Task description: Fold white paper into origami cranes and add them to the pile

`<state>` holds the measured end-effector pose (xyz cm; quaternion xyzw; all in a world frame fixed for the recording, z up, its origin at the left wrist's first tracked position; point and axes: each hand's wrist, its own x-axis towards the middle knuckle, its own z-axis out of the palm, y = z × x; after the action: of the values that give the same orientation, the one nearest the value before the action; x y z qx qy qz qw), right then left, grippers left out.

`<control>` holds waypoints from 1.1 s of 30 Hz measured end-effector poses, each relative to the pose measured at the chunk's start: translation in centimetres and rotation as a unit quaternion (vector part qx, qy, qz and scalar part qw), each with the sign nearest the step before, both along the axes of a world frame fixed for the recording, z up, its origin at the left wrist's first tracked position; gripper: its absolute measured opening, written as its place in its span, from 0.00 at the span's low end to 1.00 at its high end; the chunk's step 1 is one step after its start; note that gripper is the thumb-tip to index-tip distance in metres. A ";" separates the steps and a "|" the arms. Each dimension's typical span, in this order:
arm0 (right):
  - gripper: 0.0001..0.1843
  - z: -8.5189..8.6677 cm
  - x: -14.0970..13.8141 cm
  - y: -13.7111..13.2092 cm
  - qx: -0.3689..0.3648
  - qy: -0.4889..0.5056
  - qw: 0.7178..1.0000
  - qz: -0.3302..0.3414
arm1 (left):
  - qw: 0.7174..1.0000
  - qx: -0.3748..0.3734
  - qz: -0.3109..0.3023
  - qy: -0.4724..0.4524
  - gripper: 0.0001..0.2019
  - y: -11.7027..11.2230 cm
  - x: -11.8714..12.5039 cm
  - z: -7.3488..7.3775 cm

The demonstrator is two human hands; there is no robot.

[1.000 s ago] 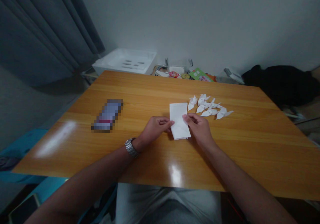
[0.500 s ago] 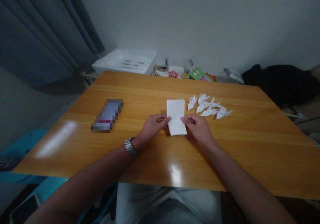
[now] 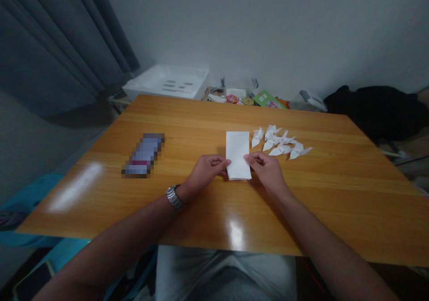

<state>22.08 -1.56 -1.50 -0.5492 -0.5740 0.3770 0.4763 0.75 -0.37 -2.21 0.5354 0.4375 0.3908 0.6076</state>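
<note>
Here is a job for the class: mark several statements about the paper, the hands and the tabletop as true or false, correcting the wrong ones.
1. The left hand and right hand both hold the white paper. True.
2. The watch is on the right wrist. False: the watch is on the left wrist.
3. Folded paper figures lie to the right of the held paper. True.
4. The pixelated object lies between the hands. False: the pixelated object lies left of both.
</note>
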 end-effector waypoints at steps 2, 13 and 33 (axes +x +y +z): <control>0.18 0.1 0.0 0.0 -0.005 0.005 1.000 0.002 | 1.000 0.008 0.003 0.003 0.17 0.1 -0.1 0.1; 0.20 0.4 -0.2 -0.1 -0.043 0.016 0.999 0.024 | 0.999 0.024 0.027 0.013 0.18 0.2 -0.1 0.4; 0.18 0.5 0.1 -0.2 -0.007 0.001 1.000 -0.015 | 0.999 -0.002 -0.016 0.029 0.17 -0.1 -0.2 0.7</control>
<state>22.16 -1.71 -0.97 -0.5605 -0.5630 0.3743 0.4783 0.57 -0.49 -1.49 0.5526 0.4468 0.3643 0.6019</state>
